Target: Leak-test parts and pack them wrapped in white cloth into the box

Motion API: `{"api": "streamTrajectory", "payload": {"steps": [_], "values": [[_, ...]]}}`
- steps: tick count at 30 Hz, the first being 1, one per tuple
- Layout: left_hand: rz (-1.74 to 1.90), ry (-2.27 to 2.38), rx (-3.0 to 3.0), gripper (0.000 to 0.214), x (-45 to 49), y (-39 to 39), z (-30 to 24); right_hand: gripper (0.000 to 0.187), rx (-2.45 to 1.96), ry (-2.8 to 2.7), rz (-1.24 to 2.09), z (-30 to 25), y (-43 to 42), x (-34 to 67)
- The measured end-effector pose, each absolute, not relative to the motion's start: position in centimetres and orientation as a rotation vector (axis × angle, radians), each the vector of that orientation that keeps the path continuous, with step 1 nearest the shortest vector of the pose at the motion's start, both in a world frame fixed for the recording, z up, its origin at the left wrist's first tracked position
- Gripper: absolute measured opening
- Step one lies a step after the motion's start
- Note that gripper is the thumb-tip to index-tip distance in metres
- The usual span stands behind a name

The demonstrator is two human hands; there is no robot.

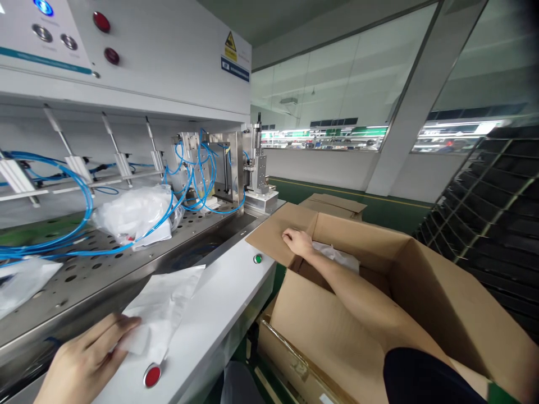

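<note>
My left hand (90,356) is at the lower left, thumb and fingers pinching the near corner of a flat white bag (164,303). The bag lies slanted over the white front ledge (227,280) of the machine, beside a red button (152,375). My right arm reaches across an open cardboard box (337,325). At its end my right hand (298,241) is over the box's left flap (273,224), fingers curled; whether anything is in them is hidden. White wrapped material (337,256) shows inside the box, just behind my right wrist.
The machine's perforated metal bed (88,264) carries a bunched clear plastic bag (135,210), another white bag (25,283) and looping blue hoses (90,191). A green button (257,258) sits on the ledge. Another carton (332,205) stands behind; dark stacked racks (492,207) rise at right.
</note>
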State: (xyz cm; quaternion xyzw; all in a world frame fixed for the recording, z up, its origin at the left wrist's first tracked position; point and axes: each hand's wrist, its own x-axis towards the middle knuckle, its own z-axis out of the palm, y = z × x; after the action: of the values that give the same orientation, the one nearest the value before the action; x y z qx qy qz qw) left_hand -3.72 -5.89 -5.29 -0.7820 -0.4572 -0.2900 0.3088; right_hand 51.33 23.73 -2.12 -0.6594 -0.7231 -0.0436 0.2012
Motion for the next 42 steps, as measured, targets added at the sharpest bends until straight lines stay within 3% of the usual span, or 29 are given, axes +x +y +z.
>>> {"api": "streamTrajectory", "payload": {"steps": [42], "values": [[-0.727, -1.19, -2.087, 0.036, -3.96, -5.82, -5.51, 0.029, -1.835, -2.019, -0.144, -2.3, 23.73, 51.42]]}}
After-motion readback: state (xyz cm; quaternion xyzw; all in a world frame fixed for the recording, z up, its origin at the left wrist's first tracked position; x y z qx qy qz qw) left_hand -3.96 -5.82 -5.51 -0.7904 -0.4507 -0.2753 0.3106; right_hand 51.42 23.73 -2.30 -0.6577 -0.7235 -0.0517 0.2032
